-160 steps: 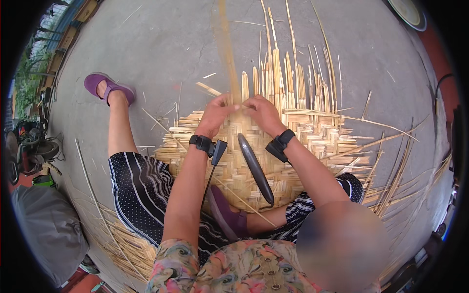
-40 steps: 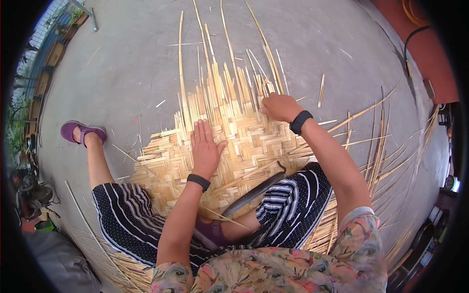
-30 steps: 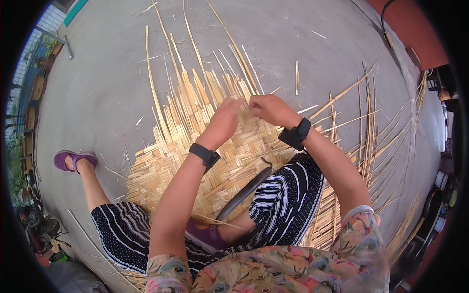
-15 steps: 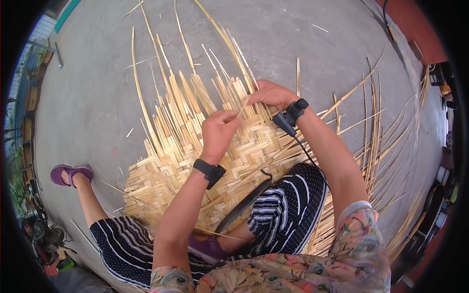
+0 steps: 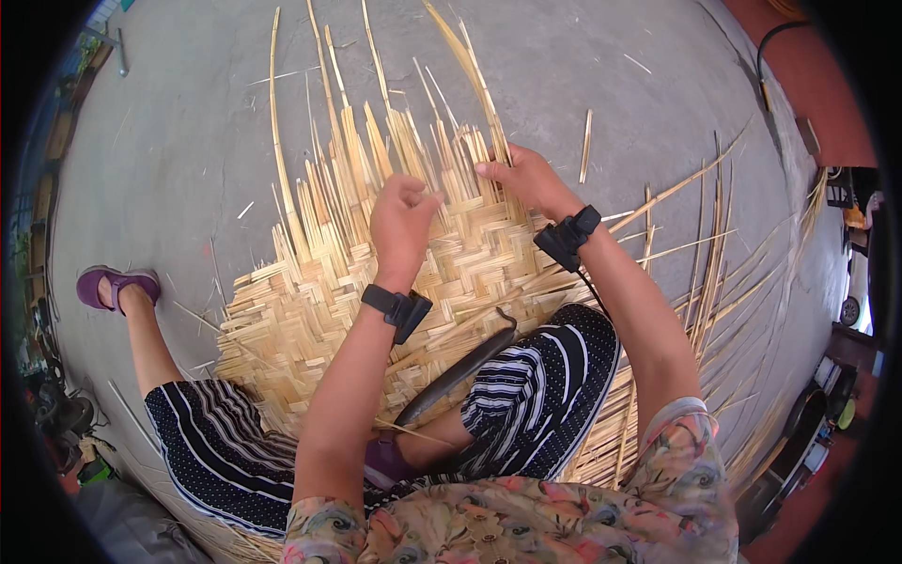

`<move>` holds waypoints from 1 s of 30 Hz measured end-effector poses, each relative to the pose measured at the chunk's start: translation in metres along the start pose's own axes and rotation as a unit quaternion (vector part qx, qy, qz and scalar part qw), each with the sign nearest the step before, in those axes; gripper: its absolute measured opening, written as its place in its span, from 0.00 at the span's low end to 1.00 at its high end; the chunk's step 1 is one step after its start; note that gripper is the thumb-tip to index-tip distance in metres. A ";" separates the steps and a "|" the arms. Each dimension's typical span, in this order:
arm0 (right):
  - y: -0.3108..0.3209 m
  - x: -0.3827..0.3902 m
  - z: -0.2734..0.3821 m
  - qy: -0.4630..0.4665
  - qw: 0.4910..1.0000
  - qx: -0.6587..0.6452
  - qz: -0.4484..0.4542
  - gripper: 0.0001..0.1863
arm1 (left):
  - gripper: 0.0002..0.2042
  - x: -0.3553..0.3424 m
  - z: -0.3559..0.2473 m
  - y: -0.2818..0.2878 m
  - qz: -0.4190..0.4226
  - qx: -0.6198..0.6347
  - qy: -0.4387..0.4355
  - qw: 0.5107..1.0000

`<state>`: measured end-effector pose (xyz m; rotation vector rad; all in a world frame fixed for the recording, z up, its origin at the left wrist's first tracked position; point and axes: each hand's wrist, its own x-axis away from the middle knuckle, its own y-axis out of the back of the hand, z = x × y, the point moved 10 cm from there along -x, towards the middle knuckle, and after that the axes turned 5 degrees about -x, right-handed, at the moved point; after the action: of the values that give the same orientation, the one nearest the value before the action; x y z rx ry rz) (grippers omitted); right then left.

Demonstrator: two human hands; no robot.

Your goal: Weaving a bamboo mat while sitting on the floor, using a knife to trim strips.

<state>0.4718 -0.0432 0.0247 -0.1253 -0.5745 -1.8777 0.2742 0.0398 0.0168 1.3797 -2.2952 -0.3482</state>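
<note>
A pale woven mat of split cane (image 5: 451, 244) lies between my legs, with upright unwoven strips (image 5: 352, 141) along its far edge. My right hand (image 5: 526, 179) is closed on some of these strips at the upper right of the weave. My left hand (image 5: 404, 216) hovers at the far middle of the weave, its fingers curled; whatever they hold, if anything, I cannot make out. A long dark metal tool (image 5: 456, 371) with a hooked end lies on the mat beside my bent right leg. Both wrists wear black straps with small devices.
Long loose canes (image 5: 705, 263) spread over the grey concrete floor (image 5: 169, 169) at the right, with a bundle under my right knee. A red surface (image 5: 827, 85) and a black hose are at upper right, dark clutter at both sides, planters at far left.
Over the last half second my left hand has moved up and slightly left, away from my right hand, which stays at the strips. Earlier my left hand lay flat on the weave.
</note>
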 end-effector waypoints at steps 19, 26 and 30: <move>-0.001 -0.011 -0.027 0.022 0.994 0.106 -0.001 0.35 | 0.16 -0.009 0.031 -0.024 0.129 -0.042 -0.021 0.991; 0.010 0.006 -0.031 0.022 0.996 0.084 -0.007 0.38 | 0.17 0.021 0.000 -0.039 -0.026 -0.261 -0.053 0.964; 0.047 0.062 0.015 0.170 0.935 0.256 -0.175 0.33 | 0.19 0.017 0.009 -0.036 0.024 -0.221 -0.056 0.973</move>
<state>0.4883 -0.1023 0.0750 0.6718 -0.8615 -1.9591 0.2911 0.0077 -0.0026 1.0987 -2.1542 -0.8806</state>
